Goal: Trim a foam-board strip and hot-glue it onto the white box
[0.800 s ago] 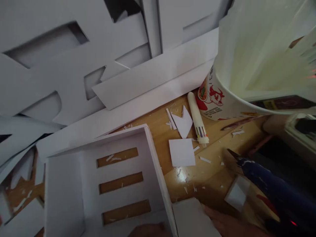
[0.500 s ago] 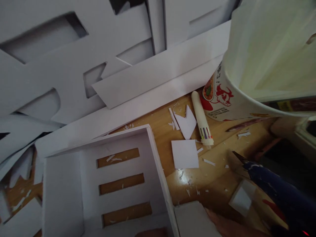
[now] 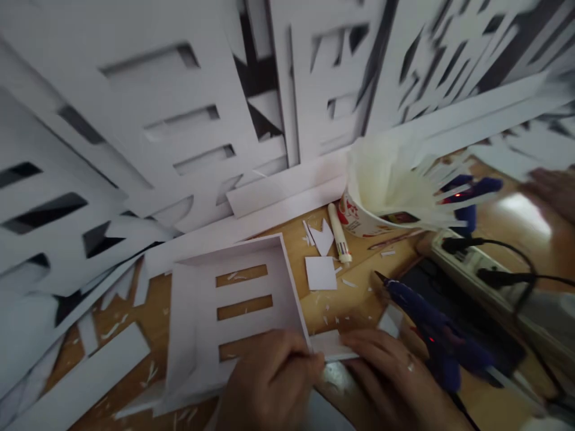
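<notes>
A white foam-board box (image 3: 291,287) with slots cut in its base lies open side up on the wooden table. At its near right corner, my left hand (image 3: 274,377) is closed on the box wall, thumb and finger pinched there. My right hand (image 3: 390,365) grips a small white board piece (image 3: 330,344), whose end meets the outside of the box's right wall. Fingers hide part of this joint. A blue glue gun (image 3: 426,317) with a small red light lies just right of my right hand. Above my hands is a white square of board (image 3: 321,273).
Tall white cut-out panels (image 3: 242,143) stand along the back. A paper cup (image 3: 366,221) holds several glue sticks beside a multicolour pen (image 3: 340,233). A power strip (image 3: 471,257) with cords and a second glue gun (image 3: 467,197) are right. Another person's hand (image 3: 552,188) shows far right.
The view has pulled back and now takes in more of the table. Both my hands, barely visible before at the bottom edge, now show at the box's right wall with the small board piece.
</notes>
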The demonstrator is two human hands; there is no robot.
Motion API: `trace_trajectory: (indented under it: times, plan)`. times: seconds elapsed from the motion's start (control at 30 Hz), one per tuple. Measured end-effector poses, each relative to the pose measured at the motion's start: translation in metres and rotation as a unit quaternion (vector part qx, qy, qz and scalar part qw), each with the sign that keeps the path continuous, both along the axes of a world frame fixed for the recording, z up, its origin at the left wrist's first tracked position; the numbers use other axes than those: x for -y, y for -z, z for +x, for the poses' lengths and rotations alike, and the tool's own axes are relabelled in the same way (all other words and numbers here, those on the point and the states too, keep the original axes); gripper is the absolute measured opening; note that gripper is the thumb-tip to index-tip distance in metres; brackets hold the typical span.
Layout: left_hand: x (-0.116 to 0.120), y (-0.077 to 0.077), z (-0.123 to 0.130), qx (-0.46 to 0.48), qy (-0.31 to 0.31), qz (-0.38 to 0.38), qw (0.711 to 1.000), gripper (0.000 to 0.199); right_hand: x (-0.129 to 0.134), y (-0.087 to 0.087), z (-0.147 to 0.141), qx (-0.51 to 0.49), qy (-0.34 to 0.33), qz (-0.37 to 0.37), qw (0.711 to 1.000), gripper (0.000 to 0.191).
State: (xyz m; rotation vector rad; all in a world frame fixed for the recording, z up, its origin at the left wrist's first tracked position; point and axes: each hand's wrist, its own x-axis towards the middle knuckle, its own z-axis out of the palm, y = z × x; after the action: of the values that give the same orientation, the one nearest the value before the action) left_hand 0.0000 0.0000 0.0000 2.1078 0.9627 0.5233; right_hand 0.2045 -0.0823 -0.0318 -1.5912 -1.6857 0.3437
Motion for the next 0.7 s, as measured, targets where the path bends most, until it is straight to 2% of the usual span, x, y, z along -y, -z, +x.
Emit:
trace_trajectory:
  times: [0.07,0.17,0.3,0.4,0.43,0.5,0.57,0.63,0.7]
  plan:
    - [-0.001,0.005,0.002,0.05,0.017,0.067,0.996,0.016,-0.003,0.002,-0.006,-0.032,-0.006,0.027,0.999,0.027]
    - [-0.005,0.006,0.003,0.072,0.014,0.097,0.993,0.014,-0.002,0.006,-0.014,-0.075,0.001,0.038,0.996,0.025]
    - [-0.004,-0.006,-0.007,0.133,0.012,0.149,0.98,0.021,0.004,0.006,-0.023,-0.172,0.095,0.053,0.979,0.004]
    - [0.011,-0.019,-0.026,0.183,-0.04,0.169,0.968,0.025,0.015,0.0,-0.035,-0.28,0.158,0.074,0.944,0.023]
    - [0.019,-0.022,-0.033,0.199,-0.06,0.152,0.966,0.024,0.019,-0.004,-0.042,-0.316,0.158,0.073,0.933,0.026]
    - [0.039,-0.025,-0.044,0.239,-0.1,0.066,0.964,0.023,0.026,-0.01,-0.063,-0.379,0.131,0.057,0.914,0.033]
    - [0.062,-0.022,-0.053,0.278,-0.137,-0.046,0.95,0.037,0.031,-0.014,-0.094,-0.422,0.08,0.022,0.903,0.037]
    - [0.082,-0.016,-0.061,0.322,-0.182,-0.156,0.916,0.052,0.033,-0.015,-0.131,-0.444,0.024,-0.013,0.895,0.04]
    - [0.093,-0.01,-0.073,0.377,-0.247,-0.256,0.855,0.049,0.034,-0.011,-0.166,-0.444,-0.028,-0.043,0.895,0.044]
